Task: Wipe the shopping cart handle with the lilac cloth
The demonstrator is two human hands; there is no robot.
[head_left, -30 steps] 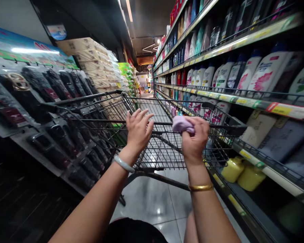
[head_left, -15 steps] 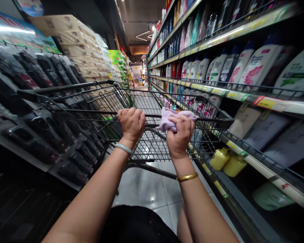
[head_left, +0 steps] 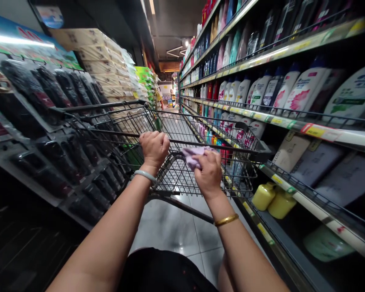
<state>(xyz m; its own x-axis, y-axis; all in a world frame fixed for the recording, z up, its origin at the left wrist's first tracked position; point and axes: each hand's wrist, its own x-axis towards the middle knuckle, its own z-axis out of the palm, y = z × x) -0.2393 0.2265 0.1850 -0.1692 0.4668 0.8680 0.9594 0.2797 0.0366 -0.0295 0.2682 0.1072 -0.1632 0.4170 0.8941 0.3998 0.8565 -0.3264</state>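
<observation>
A black wire shopping cart (head_left: 182, 178) stands in front of me, turned slightly in the aisle. My left hand (head_left: 153, 151), with a pale bangle on its wrist, is wrapped around the cart's crossbar. Bunched under the fingers of my right hand (head_left: 209, 172) is a light purple cloth (head_left: 190, 157). That hand is closed on the cloth, just below the crossbar and right of my left hand; whether the cloth touches the wire is hard to tell. A gold bracelet (head_left: 226, 220) circles my right wrist. The basket shows only bare wire.
Shelves of shampoo bottles (head_left: 307, 87) run along the right, with yellow bottles (head_left: 264, 196) low down. Packaged dark goods (head_left: 53, 162) hang on the left, beside stacked wrapped packs (head_left: 100, 61). Pale floor tiles (head_left: 170, 227) lie beneath the cart.
My right hand has moved left and down with the cloth, from on the crossbar to just below it. The cart's bar tilts more. My left hand keeps its hold.
</observation>
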